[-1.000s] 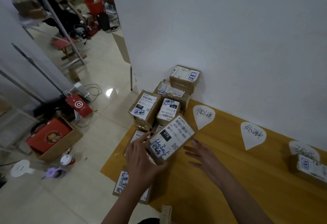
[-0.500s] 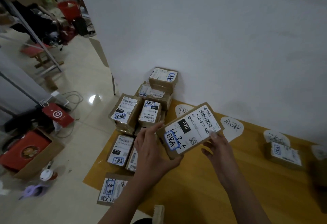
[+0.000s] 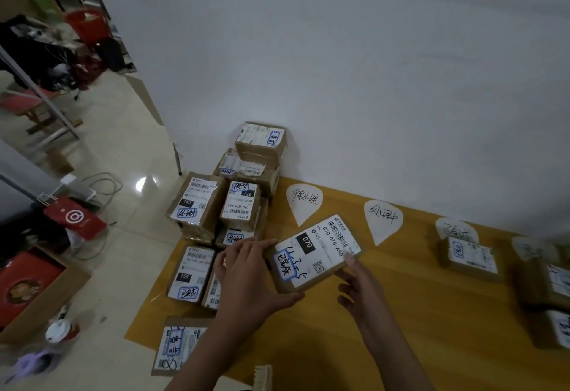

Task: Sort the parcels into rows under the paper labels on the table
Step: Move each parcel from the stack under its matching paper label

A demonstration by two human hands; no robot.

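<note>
Parcel (image 3: 311, 255) between both hands

You face a plain white wall (image 3: 354, 76) | to your left a glossy cream tile floor (image 3: 101, 150) with a bright light reflection (image 3: 147, 183) | a red bucket (image 3: 87, 24) far back | a white cable (image 3: 103, 185) loops near a red paper bag (image 3: 75, 218) | lighting is dim.

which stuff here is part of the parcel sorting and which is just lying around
Part of the job:
- parcel marked 070, held by left hand and right hand
- unsorted parcel pile
- paper labels along the wall
- sorted parcel under the third label
- yellow table

Just lying about:
- red paper bag
- red gift box
- red bucket
- cup on the floor
</note>
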